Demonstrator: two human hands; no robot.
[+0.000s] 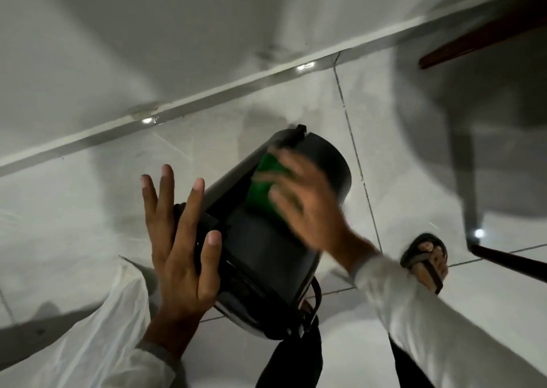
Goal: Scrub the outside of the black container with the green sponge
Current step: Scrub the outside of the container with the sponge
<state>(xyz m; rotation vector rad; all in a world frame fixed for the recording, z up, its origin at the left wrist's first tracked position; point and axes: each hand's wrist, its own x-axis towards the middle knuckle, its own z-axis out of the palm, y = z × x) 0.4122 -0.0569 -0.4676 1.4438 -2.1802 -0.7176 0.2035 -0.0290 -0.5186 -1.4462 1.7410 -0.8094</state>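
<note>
The black container point(260, 239) is tilted on its side above the white tiled floor, its far end pointing up and to the right. My left hand point(183, 239) presses flat against its near left side, fingers spread, thumb over the edge. My right hand point(305, 201) lies on the upper side of the container and is blurred by motion. It presses the green sponge point(263, 189) against the dark outer wall. Part of the sponge is hidden under my fingers.
White floor tiles point(88, 210) meet a white skirting board point(207, 92) and wall behind. A dark wooden furniture leg point(503, 262) and edge point(473, 37) stand at the right. My sandalled foot point(426, 257) rests right of the container. A dark strap point(299, 355) hangs below it.
</note>
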